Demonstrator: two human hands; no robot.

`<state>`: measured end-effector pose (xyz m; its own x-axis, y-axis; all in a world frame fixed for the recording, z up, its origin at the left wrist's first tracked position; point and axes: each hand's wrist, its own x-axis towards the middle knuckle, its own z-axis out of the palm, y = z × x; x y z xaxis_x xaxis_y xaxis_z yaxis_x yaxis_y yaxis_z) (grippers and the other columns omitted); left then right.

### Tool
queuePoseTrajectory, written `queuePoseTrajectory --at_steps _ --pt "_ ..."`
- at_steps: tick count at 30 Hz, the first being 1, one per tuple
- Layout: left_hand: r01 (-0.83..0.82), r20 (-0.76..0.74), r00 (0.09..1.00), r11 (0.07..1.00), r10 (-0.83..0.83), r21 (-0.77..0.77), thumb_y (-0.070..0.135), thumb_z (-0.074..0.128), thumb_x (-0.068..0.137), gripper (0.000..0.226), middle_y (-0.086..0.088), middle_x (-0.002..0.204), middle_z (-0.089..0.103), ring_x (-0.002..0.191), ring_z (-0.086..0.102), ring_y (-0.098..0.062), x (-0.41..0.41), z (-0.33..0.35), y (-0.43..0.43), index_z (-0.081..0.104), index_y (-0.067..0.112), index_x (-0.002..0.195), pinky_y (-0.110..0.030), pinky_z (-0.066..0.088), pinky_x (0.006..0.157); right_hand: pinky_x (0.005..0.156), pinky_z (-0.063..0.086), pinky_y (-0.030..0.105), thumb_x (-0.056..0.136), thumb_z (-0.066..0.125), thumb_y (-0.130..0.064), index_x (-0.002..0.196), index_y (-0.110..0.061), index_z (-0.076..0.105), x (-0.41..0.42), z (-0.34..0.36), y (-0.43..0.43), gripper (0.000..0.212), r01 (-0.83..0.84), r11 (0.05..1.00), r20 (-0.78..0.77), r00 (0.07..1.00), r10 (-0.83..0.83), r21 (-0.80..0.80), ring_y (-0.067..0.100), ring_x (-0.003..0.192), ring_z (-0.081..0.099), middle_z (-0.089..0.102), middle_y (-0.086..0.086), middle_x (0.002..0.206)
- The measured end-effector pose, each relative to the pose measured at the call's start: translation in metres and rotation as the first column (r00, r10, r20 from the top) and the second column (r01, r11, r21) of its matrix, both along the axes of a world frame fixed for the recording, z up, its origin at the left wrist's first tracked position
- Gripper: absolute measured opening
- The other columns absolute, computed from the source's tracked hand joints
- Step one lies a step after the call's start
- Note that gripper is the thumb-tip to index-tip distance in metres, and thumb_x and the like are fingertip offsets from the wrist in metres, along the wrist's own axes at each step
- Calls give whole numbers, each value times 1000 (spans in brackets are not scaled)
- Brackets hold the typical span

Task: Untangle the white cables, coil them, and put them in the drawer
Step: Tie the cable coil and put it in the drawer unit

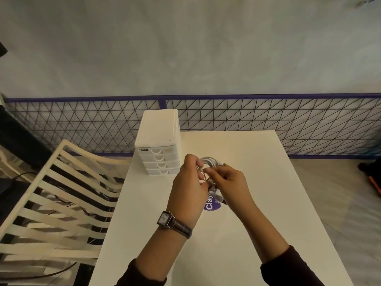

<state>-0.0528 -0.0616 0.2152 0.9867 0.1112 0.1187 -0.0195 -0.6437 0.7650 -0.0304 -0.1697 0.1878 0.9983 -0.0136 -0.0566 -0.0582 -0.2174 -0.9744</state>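
Observation:
A bundle of white cables (209, 162) is held in the air above the white table (257, 193), partly looped into a coil. My left hand (189, 188), with a wristwatch on its wrist, grips the coil's left side. The fingers of my right hand (228, 180) pinch the cable on the right side. A loose end with a plug (219, 198) hangs down between my hands. The white drawer unit (158, 145), with several small drawers, stands at the table's far left corner; all its drawers look closed.
A purple round sticker (211, 206) lies on the table under my hands. A white slatted chair (53, 203) stands left of the table. A purple-framed wire fence (268, 120) runs behind the table. Dark cables lie on the floor at left.

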Motion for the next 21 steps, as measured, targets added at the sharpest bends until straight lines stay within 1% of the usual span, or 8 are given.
queuePoseTrajectory --at_steps 3,6,10,13,15,16,18,21 --pt "-3 43 999 1000 3 -4 4 64 82 38 5 89 44 67 50 -5 1 -1 -1 36 23 99 -1 40 54 75 55 30 80 72 -16 89 -16 75 2 -3 1 10 12 997 26 1000 -10 -75 21 79 66 70 14 89" --pt "-10 119 993 999 16 -49 9 69 80 35 8 94 43 64 58 -8 -3 1 0 44 24 100 -5 44 55 82 56 38 80 72 -10 89 -12 75 2 -4 -1 10 65 998 1 998 -65 -7 26 84 68 70 10 87" --pt "-137 290 928 939 232 -314 10 69 81 32 11 84 50 62 61 -18 -1 2 23 48 28 97 -33 55 56 81 56 36 77 74 -6 83 -14 75 2 -3 -10 11 97 991 -50 995 -92 96 25 81 69 73 9 82" --pt "-237 -66 971 873 231 -426 12 65 84 22 6 98 60 87 62 -18 18 -16 46 57 22 102 -41 55 80 68 57 26 75 74 -4 77 -18 74 1 -1 -14 14 97 973 -101 992 -77 212 16 69 69 73 3 76" --pt "-184 -344 939 826 -13 -532 17 61 87 16 -2 108 66 100 61 -18 24 -30 49 62 21 103 -32 52 84 63 56 22 75 74 -2 77 -15 74 0 1 -13 14 89 956 -120 991 -58 279 11 64 68 73 3 73" --pt "-171 -403 905 749 -138 -640 17 59 89 14 -4 107 68 97 64 -18 25 -36 46 64 19 101 -27 53 79 61 55 21 74 74 -1 76 -14 74 -1 2 -11 14 82 954 -124 991 -48 289 9 63 68 73 3 72" --pt "-165 -393 872 582 -290 -796 9 53 91 17 -6 94 72 82 68 -16 24 -44 40 67 13 99 -23 55 66 58 52 18 74 74 1 76 -14 74 -2 4 -7 15 62 953 -118 993 -28 297 7 61 68 72 0 69" --pt "-92 -331 876 552 -351 -829 -4 48 90 25 -5 83 74 76 70 -15 23 -50 35 69 9 95 -22 55 62 61 54 19 74 74 1 75 -15 75 -3 4 -5 16 38 950 -110 994 -4 311 12 65 70 74 1 70"
